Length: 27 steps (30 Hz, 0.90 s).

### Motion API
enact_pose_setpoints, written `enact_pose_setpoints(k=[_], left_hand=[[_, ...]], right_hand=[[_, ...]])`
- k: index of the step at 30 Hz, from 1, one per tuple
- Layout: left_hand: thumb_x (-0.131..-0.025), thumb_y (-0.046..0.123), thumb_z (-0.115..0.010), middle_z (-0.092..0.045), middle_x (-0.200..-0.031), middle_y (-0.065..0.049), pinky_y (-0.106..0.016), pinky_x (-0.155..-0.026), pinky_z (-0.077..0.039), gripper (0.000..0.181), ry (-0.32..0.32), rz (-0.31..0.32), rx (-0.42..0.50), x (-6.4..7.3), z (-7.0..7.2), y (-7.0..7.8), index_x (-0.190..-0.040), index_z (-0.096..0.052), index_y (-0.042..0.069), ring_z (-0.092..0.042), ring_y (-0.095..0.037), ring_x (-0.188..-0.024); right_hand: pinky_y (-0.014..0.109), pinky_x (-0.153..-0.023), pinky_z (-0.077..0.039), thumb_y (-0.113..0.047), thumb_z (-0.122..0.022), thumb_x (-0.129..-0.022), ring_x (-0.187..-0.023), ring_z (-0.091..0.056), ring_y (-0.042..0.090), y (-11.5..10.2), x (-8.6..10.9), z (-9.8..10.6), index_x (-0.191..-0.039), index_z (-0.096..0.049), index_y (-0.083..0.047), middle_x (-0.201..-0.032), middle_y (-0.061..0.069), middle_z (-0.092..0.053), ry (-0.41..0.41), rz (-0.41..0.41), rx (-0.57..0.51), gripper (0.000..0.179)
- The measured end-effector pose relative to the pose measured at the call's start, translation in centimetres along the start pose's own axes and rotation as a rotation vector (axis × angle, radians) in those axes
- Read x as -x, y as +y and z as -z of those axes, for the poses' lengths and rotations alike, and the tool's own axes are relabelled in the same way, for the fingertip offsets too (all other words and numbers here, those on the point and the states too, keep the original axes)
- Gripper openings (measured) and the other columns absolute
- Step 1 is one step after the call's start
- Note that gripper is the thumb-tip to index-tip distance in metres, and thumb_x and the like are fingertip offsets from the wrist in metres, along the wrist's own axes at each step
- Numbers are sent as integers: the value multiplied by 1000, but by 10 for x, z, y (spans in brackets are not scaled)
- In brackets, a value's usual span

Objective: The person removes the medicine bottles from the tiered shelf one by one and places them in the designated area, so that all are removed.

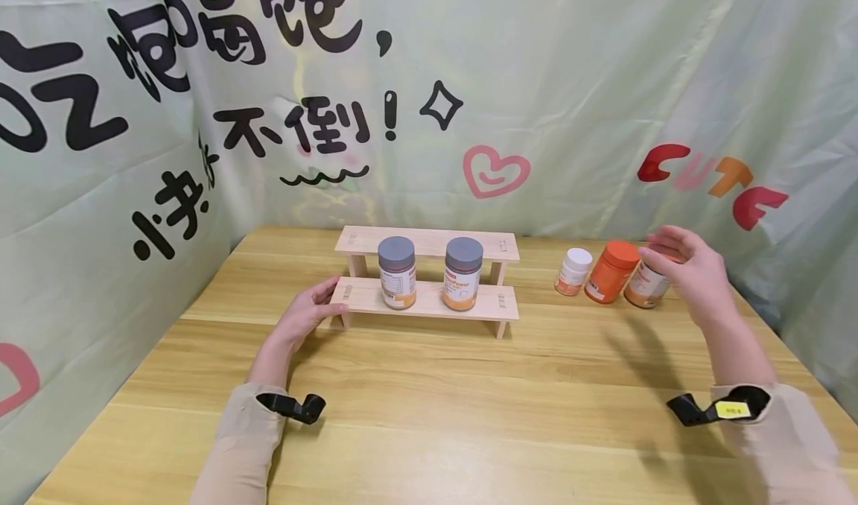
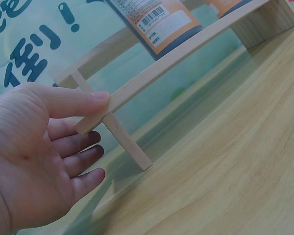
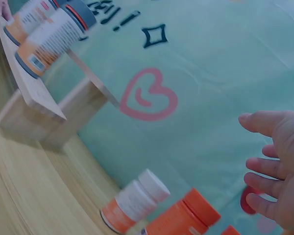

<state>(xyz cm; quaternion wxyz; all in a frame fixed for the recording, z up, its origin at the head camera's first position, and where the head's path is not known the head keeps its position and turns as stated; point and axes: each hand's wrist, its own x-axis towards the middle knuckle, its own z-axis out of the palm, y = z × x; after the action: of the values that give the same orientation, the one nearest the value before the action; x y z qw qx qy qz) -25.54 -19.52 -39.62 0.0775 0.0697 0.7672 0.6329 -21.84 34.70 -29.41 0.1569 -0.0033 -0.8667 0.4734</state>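
A two-tier wooden rack (image 1: 429,307) stands on the table. My left hand (image 1: 311,311) holds the left end of its lower board, and the left wrist view shows the thumb (image 2: 99,101) on the board and the fingers below it. Two grey-lidded bottles (image 1: 397,274) (image 1: 462,275) stand upright on that board. At the right, my right hand (image 1: 690,267) hovers by a white-and-orange bottle (image 1: 648,285), partly covering its top. In the right wrist view its fingers are spread, with nothing between them. An orange bottle (image 1: 611,272) and a small white-lidded bottle (image 1: 573,272) stand just left of it.
The wooden table (image 1: 469,401) runs back to a pale green curtain (image 1: 570,80) with printed lettering and hearts, which also encloses both sides. The rack's raised rear board (image 1: 429,241) lies behind the two grey-lidded bottles.
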Motion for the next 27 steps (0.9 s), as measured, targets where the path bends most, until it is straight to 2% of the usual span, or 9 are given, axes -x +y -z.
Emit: enact_pose_setpoints(k=[6, 9, 13, 15, 20, 27], left_hand=[[-86, 5, -63, -20, -149, -23, -41, -111, -18, 73, 9, 3, -8, 0, 1, -1, -145, -21, -5, -20, -32, -137], [-85, 5, -64, -21, -149, -23, -41, -111, -18, 73, 14, 3, -10, 0, 1, -1, -144, -22, -5, -20, -32, -137], [-85, 3, -64, -20, -149, -22, -40, -112, -18, 73, 16, 1, 6, -1, 0, -1, -144, -22, -5, -20, -31, -137], [-85, 4, -64, -20, -149, -22, -40, -112, -17, 73, 14, -2, 11, -1, -1, -1, -144, -21, -6, -19, -31, -137], [-85, 4, -64, -20, -149, -22, -40, -112, -17, 73, 17, -2, 6, -1, 0, -1, -144, -22, -5, -20, -31, -137], [-85, 3, -64, -19, -150, -22, -39, -112, -16, 73, 18, 3, 16, -1, 1, -1, -144, -22, -5, -19, -31, -137]], right_hand=[[3, -74, -40, -30, -60, -90, -98, -46, -5, -14, 2, -19, -142, -30, 0, -113, -13, -52, -33, 42, -33, 67], [5, -76, -39, -34, -59, -90, -104, -47, 3, -21, 3, -29, -143, -28, -1, -121, 0, -53, -58, 39, -4, 69], [10, -81, -40, -37, -59, -90, -113, -46, 20, -29, 4, -42, -144, -28, -3, -132, 15, -48, -107, 41, 27, 72], [10, -81, -41, -36, -59, -90, -114, -46, 23, -32, 4, -49, -144, -27, -2, -133, 18, -47, -131, 49, 6, 71], [7, -79, -40, -33, -60, -90, -113, -48, 18, -39, 5, -67, -144, -27, -2, -132, 19, -48, -182, 77, -59, 70], [11, -79, -43, -29, -61, -90, -117, -46, 30, -50, 8, -92, -144, -26, -2, -133, 20, -47, -263, 86, -131, 69]])
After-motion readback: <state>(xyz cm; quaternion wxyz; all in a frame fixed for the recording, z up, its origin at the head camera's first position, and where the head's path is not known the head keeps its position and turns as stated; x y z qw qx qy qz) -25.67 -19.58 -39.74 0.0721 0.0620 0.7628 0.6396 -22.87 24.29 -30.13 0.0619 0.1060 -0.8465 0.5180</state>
